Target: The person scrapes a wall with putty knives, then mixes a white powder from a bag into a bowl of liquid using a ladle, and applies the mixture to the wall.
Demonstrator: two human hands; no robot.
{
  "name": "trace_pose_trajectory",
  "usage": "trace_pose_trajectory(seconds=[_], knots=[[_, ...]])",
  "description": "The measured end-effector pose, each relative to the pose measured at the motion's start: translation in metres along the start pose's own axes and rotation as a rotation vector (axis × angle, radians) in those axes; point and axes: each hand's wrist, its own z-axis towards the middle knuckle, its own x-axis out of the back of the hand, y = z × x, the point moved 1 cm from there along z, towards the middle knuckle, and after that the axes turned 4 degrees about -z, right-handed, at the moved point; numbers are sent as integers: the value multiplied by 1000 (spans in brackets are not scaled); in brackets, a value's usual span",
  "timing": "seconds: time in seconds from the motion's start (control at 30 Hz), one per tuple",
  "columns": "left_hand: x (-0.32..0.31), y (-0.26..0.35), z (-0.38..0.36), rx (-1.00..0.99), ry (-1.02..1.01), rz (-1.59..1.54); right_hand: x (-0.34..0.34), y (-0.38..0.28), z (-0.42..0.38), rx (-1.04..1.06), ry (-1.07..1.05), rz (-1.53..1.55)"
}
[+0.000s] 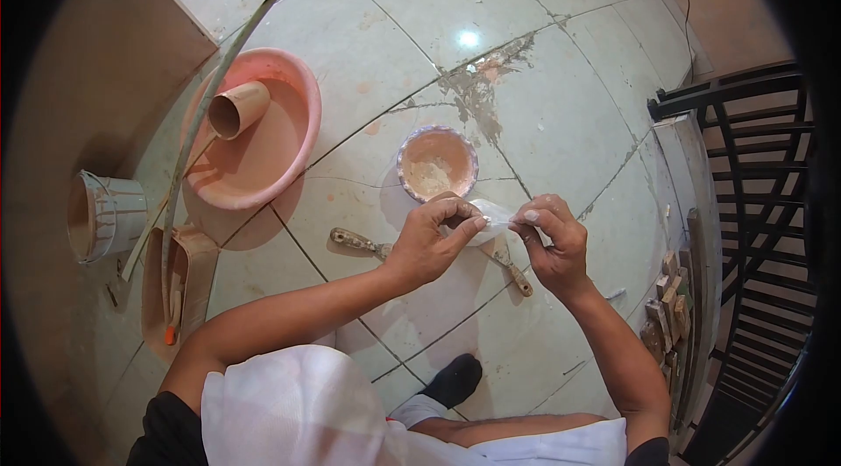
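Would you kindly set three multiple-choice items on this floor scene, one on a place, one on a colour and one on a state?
1. Where does the cardboard tube lie?
A. in the pink basin
B. in the white bucket
C. on the bare tiles

2. What colour is the basin?
A. blue
B. pink
C. green

3. What are the left hand and right hand doing?
A. resting flat on the floor
B. both pinching a small clear bag
C. each holding a putty knife

Answers: 1 A, the tube leans inside the basin; 2 B, its wall is pink; 3 B, both sets of fingers grip the bag.
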Motion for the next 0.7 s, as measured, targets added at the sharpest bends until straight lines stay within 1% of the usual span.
trace_pose_trajectory(seconds=[0.07, 0.1, 0.17, 0.2, 0.27, 0.3, 0.37, 0.43, 0.47, 0.5, 0.53, 0.57, 0.6, 0.67, 0.7], knots=[[0, -2, 2, -35, 57, -33, 0, 0, 2, -18, -2, -7], [0, -2, 3, -34, 54, -32, -1, 1, 3, -20, 0, -6], [2, -2, 5, -35, 138, -117, -2, 1, 6, 5, 28, -19], [3, 1, 6, -35, 138, -116, -3, 1, 6, 5, 29, -18], [6, 8, 8, -79, 167, -94, -3, 0, 7, -63, 44, 45], [7, 9, 8, -78, 169, -93, -3, -1, 7, -62, 43, 48], [8, 11, 7, -209, 171, 45, -1, -3, 8, -40, 47, 46], [8, 9, 8, -257, 148, 64, 6, -1, 7, -4, 39, 18], [11, 9, 8, -297, 118, 100, 8, 4, 4, 1, 70, 24], [14, 12, 6, -276, 100, 61, 14, 4, 2, -25, 89, -20], [19, 12, 2, -334, 102, 133, 19, 9, -3, -92, 111, -9], [23, 17, -3, -264, 94, 92, 29, 12, -6, -124, 121, 1], [32, 19, -6, -331, 102, 159, 40, 15, -9, -142, 130, 6], [57, 33, -14, -458, 152, 284, 65, 29, -25, -293, 170, 82], [76, 41, -17, -514, 217, 433, 79, 39, -35, -335, 204, 94]])
